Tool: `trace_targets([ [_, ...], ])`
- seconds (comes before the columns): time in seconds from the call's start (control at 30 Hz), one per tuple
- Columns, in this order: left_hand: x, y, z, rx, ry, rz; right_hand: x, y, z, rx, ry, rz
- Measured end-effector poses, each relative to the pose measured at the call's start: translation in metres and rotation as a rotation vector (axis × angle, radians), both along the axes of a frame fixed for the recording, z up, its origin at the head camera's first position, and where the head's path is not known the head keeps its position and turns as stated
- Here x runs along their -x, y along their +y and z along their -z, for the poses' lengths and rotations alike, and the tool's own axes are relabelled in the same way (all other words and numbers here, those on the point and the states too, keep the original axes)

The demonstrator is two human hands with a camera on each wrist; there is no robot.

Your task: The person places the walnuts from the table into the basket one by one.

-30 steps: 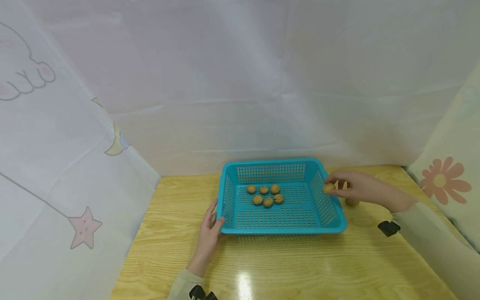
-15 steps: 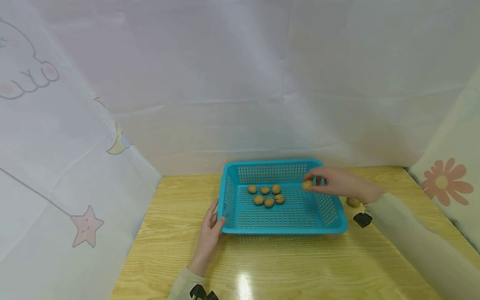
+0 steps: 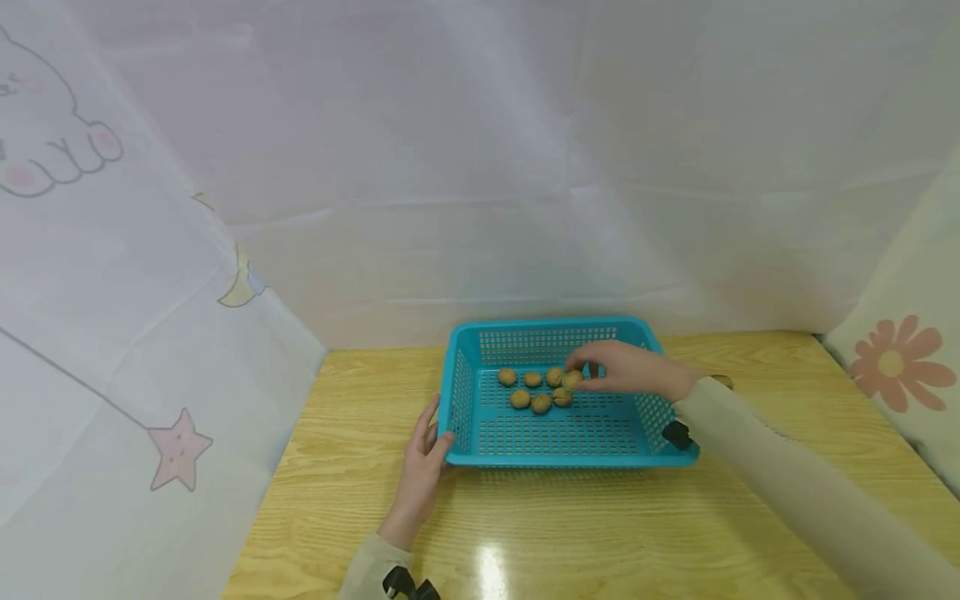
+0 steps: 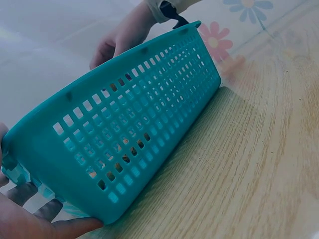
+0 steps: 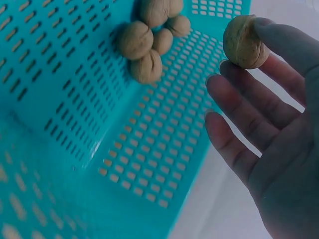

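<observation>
A blue plastic basket (image 3: pixel 570 461) with slotted walls stands on the wooden table. My left hand (image 3: pixel 422 471) grips its left side, thumb on the rim and fingers along the outside wall. Between thumb and fingertips, my right hand (image 3: pixel 630 368) pinches a walnut (image 5: pixel 244 42). That hand is inside the basket's outline, close over the walnuts (image 3: pixel 521 399) on its floor. Those lie in two short rows left of the middle, several in all. From the left wrist, the basket's near wall (image 4: pixel 139 114) hides most of what is inside.
One more walnut (image 3: pixel 722 381) lies on the table (image 3: pixel 585 533) to the right of the basket, mostly hidden by the right sleeve (image 3: pixel 780 467). Pale printed cloth (image 3: pixel 480 208) hangs behind the table and along both sides.
My right hand has carried the walnut leftward from above the basket's right rim to beside the walnuts inside. My left hand and the basket keep their places.
</observation>
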State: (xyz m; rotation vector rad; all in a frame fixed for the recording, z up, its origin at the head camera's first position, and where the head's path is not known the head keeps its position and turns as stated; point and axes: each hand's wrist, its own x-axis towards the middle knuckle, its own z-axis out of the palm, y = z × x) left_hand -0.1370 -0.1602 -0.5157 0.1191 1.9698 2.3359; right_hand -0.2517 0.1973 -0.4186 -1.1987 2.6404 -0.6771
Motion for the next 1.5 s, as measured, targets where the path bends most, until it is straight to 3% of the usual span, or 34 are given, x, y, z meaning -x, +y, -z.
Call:
trace_targets([
  [0.2, 0.000, -0.001, 0.001, 0.006, 0.003, 0.006, 0.006, -0.023, 0.008, -0.010, -0.032, -0.034],
  [0.43, 0.000, -0.001, 0.001, 0.009, 0.005, 0.013, 0.012, -0.051, 0.019, 0.019, -0.135, -0.061],
  [0.7, -0.001, 0.000, 0.001, 0.011, 0.009, 0.015, 0.021, -0.084, 0.039, -0.032, -0.002, -0.128],
  [1.0, 0.000, 0.000, 0.002, 0.012, 0.021, 0.015, 0.029, -0.114, 0.055, -0.046, 0.166, -0.269],
  [1.27, 0.001, 0.000, 0.003, 0.027, 0.018, 0.015, 0.037, -0.125, 0.066, -0.102, 0.211, -0.281],
  [1.5, 0.001, 0.000, 0.002, 0.017, -0.005, 0.004, 0.038, -0.126, 0.065, -0.096, 0.196, -0.275],
])
